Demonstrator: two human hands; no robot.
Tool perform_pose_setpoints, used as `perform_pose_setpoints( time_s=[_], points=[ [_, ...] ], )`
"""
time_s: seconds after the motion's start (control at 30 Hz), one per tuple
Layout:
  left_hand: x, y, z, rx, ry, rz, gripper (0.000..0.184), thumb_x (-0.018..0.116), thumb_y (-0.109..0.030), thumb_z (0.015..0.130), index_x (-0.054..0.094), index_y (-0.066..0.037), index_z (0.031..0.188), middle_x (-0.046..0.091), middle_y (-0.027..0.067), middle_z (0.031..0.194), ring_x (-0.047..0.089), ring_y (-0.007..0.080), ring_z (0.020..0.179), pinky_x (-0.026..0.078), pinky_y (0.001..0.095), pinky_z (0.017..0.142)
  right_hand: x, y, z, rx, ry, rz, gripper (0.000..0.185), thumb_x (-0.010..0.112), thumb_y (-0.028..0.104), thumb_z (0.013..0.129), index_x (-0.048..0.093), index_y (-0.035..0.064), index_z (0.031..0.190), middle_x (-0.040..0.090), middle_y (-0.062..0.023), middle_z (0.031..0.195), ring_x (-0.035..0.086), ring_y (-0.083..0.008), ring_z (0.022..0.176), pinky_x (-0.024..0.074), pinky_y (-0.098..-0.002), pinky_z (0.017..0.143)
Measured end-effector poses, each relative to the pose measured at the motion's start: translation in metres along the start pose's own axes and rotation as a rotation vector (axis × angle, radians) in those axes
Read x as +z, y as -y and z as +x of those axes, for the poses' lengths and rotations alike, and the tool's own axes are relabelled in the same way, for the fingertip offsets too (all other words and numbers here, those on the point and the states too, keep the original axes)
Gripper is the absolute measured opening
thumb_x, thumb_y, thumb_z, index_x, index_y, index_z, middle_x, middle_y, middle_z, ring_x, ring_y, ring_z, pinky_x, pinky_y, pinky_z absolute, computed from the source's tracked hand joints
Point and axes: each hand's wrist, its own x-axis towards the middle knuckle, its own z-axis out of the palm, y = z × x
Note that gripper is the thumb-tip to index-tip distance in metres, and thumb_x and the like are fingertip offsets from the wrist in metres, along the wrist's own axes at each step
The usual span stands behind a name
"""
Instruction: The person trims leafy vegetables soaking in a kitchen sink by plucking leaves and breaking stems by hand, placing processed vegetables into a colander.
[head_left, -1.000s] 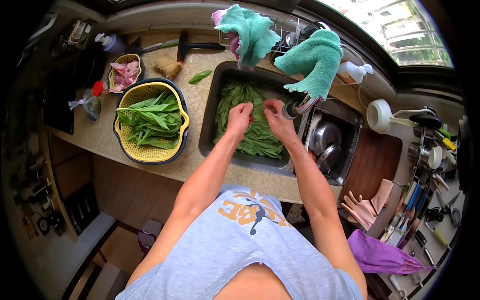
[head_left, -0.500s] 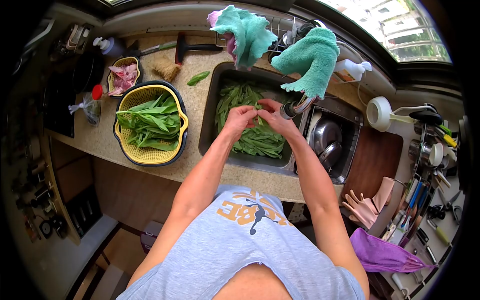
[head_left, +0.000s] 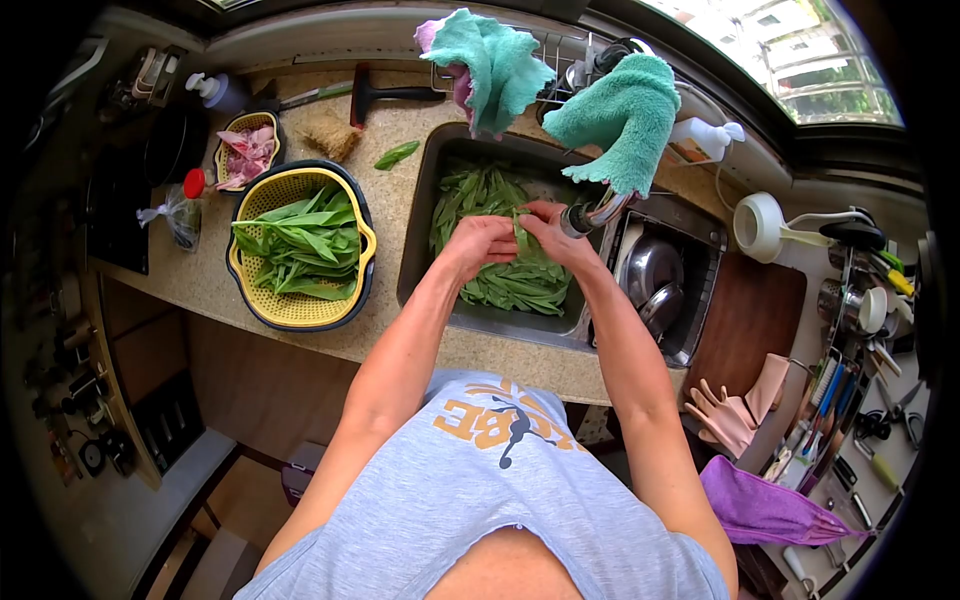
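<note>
Over the sink (head_left: 415, 245), my right hand (head_left: 551, 235) pinches a long green leaf (head_left: 523, 238) between thumb and fingers. My left hand (head_left: 480, 245) is closed at the other side of this leaf, with its fingers pressed together; the fingertips are partly hidden. Below both hands, a pile of wet-looking leafy greens (head_left: 515, 288) covers much of the sink's bottom. To the left, a yellow colander basket (head_left: 290, 312) in a dark outer bowl holds more of the same long leaves. One loose leaf (head_left: 397, 155) lies on the counter behind.
Green towels (head_left: 615, 120) hang near the faucet (head_left: 577, 219). Metal bowls (head_left: 652, 270) sit in the right basin, beside a brown board (head_left: 750, 320). A small basket of raw meat (head_left: 247, 155), a red-lidded jar (head_left: 185, 215) and a black-handled tool (head_left: 400, 95) stand at the left.
My hands have moved slightly apart. More of the green leaf shows between them, and my left fingers are straighter than before. The basket and counter things have not moved.
</note>
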Motion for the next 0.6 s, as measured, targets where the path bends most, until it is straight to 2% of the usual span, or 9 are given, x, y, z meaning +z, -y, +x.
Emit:
perform_pose_setpoints(
  time_s=[0.07, 0.13, 0.27, 0.37, 0.47, 0.53, 0.57, 0.6],
  points=[
    [0.001, 0.003, -0.001, 0.014, -0.022, 0.041, 0.032, 0.06, -0.019, 0.093, 0.059, 0.001, 0.117, 0.068, 0.0103, 0.095, 0.069, 0.0221, 0.087, 0.057, 0.0344, 0.076, -0.002, -0.022, 0.008, 0.003, -0.065, -0.088, 0.032, 0.067, 0.023, 0.087, 0.063, -0.0035, 0.104, 0.064, -0.0058, 0.087, 0.056, -0.0126, 0.079, 0.0465, -0.03, 0.069],
    [0.004, 0.003, -0.005, 0.066, -0.073, 0.013, 0.024, 0.066, -0.018, 0.089, 0.064, 0.0, 0.104, 0.068, 0.0077, 0.093, 0.068, 0.0168, 0.078, 0.056, 0.0283, 0.068, -0.002, -0.026, 0.01, -0.009, -0.08, -0.104, 0.032, 0.068, 0.023, 0.086, 0.063, -0.003, 0.103, 0.063, -0.0049, 0.087, 0.056, -0.012, 0.079, 0.0458, -0.0295, 0.068],
    [0.008, 0.003, -0.002, 0.105, -0.094, -0.011, 0.023, 0.068, -0.018, 0.089, 0.063, -0.001, 0.104, 0.066, 0.0047, 0.089, 0.066, 0.0147, 0.078, 0.056, 0.0291, 0.07, -0.001, -0.01, 0.004, -0.019, -0.069, -0.044, 0.03, 0.071, 0.024, 0.084, 0.063, -0.0014, 0.097, 0.06, -0.0023, 0.083, 0.053, -0.0104, 0.075, 0.0431, -0.0281, 0.063],
    [0.005, 0.009, 0.008, 0.207, -0.107, 0.071, 0.02, 0.071, -0.017, 0.087, 0.064, -0.002, 0.099, 0.064, 0.0021, 0.085, 0.062, 0.0107, 0.074, 0.054, 0.026, 0.067, -0.001, -0.007, 0.001, -0.051, -0.106, -0.024, 0.029, 0.072, 0.024, 0.082, 0.061, 0.0, 0.095, 0.057, -0.0006, 0.08, 0.052, -0.0097, 0.074, 0.0417, -0.0276, 0.061],
    [0.001, 0.017, 0.016, 0.253, -0.108, 0.206, 0.024, 0.073, -0.018, 0.085, 0.064, -0.003, 0.1, 0.065, 0.0027, 0.087, 0.06, 0.0088, 0.073, 0.051, 0.0247, 0.065, -0.003, 0.01, -0.008, -0.007, -0.018, -0.035, 0.029, 0.068, 0.02, 0.082, 0.06, -0.0014, 0.099, 0.058, 0.0011, 0.083, 0.051, -0.0069, 0.076, 0.0413, -0.0249, 0.065],
    [0.005, 0.019, 0.016, 0.436, -0.284, 0.561, 0.028, 0.072, -0.017, 0.083, 0.064, 0.0, 0.104, 0.067, 0.0047, 0.09, 0.062, 0.0095, 0.077, 0.05, 0.0245, 0.069, -0.007, 0.007, -0.007, 0.031, -0.014, -0.018, 0.027, 0.068, 0.02, 0.083, 0.06, -0.0004, 0.099, 0.059, 0.0018, 0.084, 0.051, -0.0068, 0.077, 0.0411, -0.0244, 0.066],
    [0.007, 0.019, 0.017, 0.431, -0.281, 0.562, 0.028, 0.072, -0.017, 0.083, 0.064, 0.0, 0.104, 0.067, 0.0047, 0.09, 0.062, 0.0095, 0.077, 0.05, 0.0245, 0.069, -0.009, 0.005, -0.006, 0.066, -0.011, -0.001, 0.026, 0.068, 0.02, 0.083, 0.06, 0.0007, 0.099, 0.059, 0.0026, 0.085, 0.051, -0.0067, 0.078, 0.0408, -0.0239, 0.067],
    [0.011, 0.015, 0.017, 0.575, -0.305, 0.618, 0.03, 0.071, -0.015, 0.083, 0.064, 0.001, 0.108, 0.068, 0.0056, 0.091, 0.063, 0.01, 0.079, 0.05, 0.0247, 0.071, -0.009, 0.007, -0.005, 0.071, -0.012, 0.002, 0.026, 0.068, 0.02, 0.083, 0.06, 0.0007, 0.099, 0.059, 0.0026, 0.085, 0.051, -0.0067, 0.078, 0.0408, -0.0239, 0.067]
  ],
)
